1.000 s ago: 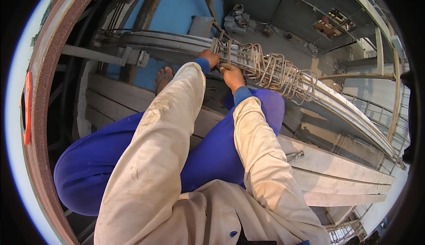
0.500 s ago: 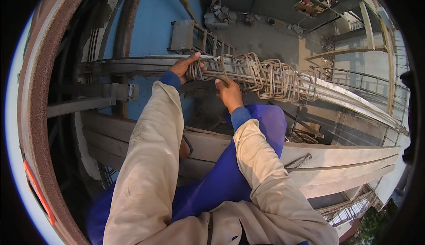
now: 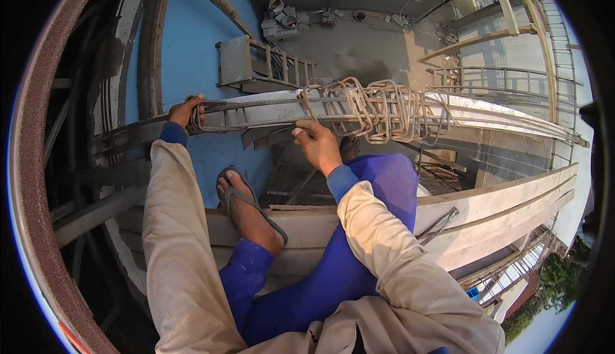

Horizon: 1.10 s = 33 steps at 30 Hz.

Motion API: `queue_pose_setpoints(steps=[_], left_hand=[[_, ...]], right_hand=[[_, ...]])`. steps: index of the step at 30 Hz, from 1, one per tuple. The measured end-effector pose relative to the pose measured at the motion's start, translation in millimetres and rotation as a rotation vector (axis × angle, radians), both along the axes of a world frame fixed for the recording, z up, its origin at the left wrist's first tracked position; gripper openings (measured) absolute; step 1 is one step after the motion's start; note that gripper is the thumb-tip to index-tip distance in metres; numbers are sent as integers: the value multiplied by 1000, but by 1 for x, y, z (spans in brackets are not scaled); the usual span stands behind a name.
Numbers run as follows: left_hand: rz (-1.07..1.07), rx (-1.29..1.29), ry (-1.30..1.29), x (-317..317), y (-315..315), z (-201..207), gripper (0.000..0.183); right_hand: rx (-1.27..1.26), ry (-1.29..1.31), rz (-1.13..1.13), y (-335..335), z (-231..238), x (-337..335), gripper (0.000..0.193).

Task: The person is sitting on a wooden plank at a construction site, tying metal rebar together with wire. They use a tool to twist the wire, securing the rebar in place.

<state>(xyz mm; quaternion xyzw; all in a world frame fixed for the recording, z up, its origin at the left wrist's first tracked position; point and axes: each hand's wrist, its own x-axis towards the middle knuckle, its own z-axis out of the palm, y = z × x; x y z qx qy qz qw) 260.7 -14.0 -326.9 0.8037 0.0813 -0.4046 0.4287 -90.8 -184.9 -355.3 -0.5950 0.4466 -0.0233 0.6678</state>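
Long steel reinforcing bars [image 3: 246, 105] run across in front of me with bent-wire stirrups looped around them. At the left, my left hand [image 3: 186, 112] is closed around a few steel stirrups [image 3: 198, 123] on the bars. My right hand [image 3: 318, 147] is below the middle of the bars, its fingers curled at the lower end of a single rusty stirrup [image 3: 307, 104]; its fingertips are partly hidden. Just right of it, several more stirrups [image 3: 384, 111] hang bunched together around the bars.
Wooden planks [image 3: 493, 207] lie under my legs, with a bent metal tool [image 3: 439, 226] on them. My sandalled foot [image 3: 246, 210] rests at the plank edge. Far below are a concrete floor [image 3: 359, 47], a wooden ladder [image 3: 282, 59] and a blue wall [image 3: 198, 40].
My left hand has slid leftward along the bars with a few stirrups, away from the bunch. My right hand has shifted slightly left and down in view. My sandalled foot now shows more fully.
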Motion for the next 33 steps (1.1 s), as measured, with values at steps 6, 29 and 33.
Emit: queue_pose_setpoints(steps=[6,29,33], left_hand=[[-298,568,-700,2,2,-2,37],[-262,-412,183,-256,-139,-65,21],[-229,-360,179,-237,-136,-62,16]], right_hand=[[-234,2,-310,-13,15,0,25],[-308,398,-462,-70,-20,-25,56],[-270,334,-117,-90,-20,-20,40]])
